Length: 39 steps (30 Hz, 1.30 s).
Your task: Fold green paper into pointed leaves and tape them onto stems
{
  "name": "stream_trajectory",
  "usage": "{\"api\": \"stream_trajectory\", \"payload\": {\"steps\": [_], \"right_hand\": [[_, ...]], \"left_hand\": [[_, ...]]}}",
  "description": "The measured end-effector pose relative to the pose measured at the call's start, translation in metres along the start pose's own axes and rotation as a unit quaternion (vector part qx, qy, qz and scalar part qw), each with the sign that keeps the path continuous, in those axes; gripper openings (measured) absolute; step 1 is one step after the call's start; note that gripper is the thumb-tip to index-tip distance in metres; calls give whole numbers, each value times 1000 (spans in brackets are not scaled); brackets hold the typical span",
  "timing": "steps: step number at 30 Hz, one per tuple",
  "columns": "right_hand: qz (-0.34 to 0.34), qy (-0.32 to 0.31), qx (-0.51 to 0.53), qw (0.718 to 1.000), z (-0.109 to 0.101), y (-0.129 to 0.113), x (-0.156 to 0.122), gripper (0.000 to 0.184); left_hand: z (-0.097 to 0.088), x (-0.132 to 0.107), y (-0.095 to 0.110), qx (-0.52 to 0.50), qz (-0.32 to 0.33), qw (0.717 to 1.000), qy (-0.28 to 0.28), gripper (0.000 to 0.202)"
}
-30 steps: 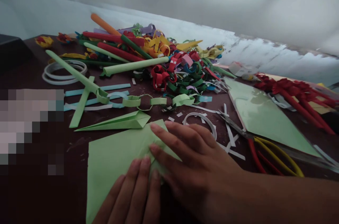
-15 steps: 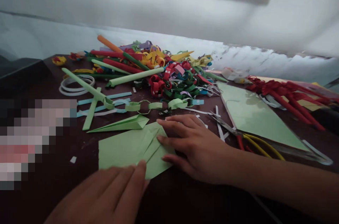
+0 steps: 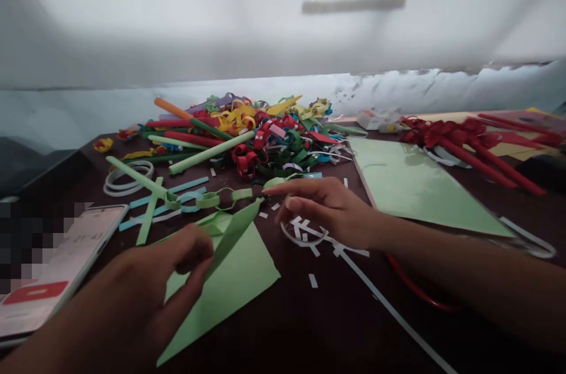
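Observation:
My left hand (image 3: 145,291) pinches the raised folded flap of a light green sheet of paper (image 3: 239,279), whose other part lies flat on the dark table. My right hand (image 3: 327,209) is to the right of the paper, index finger stretched forward and fingers apart, with nothing visible in it. Below its fingers lie a thin white ring (image 3: 305,241) and several white strips. A long white strip (image 3: 393,315) runs toward me. Behind the paper is a chain of green and blue paper loops (image 3: 212,200). Under my right forearm shows a red scissor handle (image 3: 420,291).
A phone (image 3: 57,274) lies at left. A heap of coloured paper chains and rolled tubes (image 3: 243,132) covers the back. Light green sheets (image 3: 415,185) and red paper flowers with stems (image 3: 469,138) lie at right. White rings (image 3: 128,178) sit at back left.
My left hand has lifted the folded flap, where both hands earlier pressed the paper flat. My right hand has come off the paper. The view has shifted, showing more of the phone.

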State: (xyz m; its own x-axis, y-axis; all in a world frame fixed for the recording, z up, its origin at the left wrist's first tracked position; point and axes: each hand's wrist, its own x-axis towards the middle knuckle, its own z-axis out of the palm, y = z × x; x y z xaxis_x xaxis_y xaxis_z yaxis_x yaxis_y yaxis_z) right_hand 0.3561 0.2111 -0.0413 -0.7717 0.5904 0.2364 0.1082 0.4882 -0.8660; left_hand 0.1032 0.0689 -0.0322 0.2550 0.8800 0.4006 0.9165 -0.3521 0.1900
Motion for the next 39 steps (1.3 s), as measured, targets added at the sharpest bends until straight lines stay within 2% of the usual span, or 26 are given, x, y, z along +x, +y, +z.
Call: {"api": "stream_trajectory", "payload": {"steps": [2,3,5,6,8,10,13,16,19,21,23,27,29,33,37,39], "right_hand": [[40,-44,106,993,5,5,-2,52],[46,-51,146,987,8,7,-3,58],[45,-31,208,977,13,9,-4,67],[39,-14,236,971,14,9,-5,64],[22,13,274,961,15,10,-4,45],[10,34,276,960,13,10,-2,30],[-3,70,242,968,8,11,1,33],[-14,104,222,969,5,13,2,31],[10,143,242,960,3,16,3,30],[16,157,268,951,4,19,4,32],[-3,164,285,944,4,21,6,28],[-49,171,284,942,3,20,7,14],[-63,160,279,945,2,19,6,10],[-69,127,273,951,0,21,4,13],[-2,93,267,959,-5,24,4,34],[17,88,283,955,-8,25,4,31]], "left_hand": [[-1,17,2,-31,16,999,-34,13],[1,26,4,-34,22,999,-34,10],[8,40,9,-29,41,999,-21,8],[12,45,12,-27,51,998,-19,9],[20,53,18,-48,68,996,-36,11],[25,58,22,-97,56,992,-52,13],[30,61,22,-190,11,980,-52,9],[34,61,18,-289,-72,951,-83,18],[38,62,17,-392,-157,894,-152,26],[39,63,19,-431,-185,865,-175,30],[39,64,20,-429,-195,866,-164,28],[38,60,17,-404,-173,895,-75,33],[39,58,13,-434,-177,882,-52,40],[42,60,10,-483,-263,834,-52,49],[46,63,8,-479,-308,821,-36,48],[48,62,6,-476,-323,817,-38,46]]}}
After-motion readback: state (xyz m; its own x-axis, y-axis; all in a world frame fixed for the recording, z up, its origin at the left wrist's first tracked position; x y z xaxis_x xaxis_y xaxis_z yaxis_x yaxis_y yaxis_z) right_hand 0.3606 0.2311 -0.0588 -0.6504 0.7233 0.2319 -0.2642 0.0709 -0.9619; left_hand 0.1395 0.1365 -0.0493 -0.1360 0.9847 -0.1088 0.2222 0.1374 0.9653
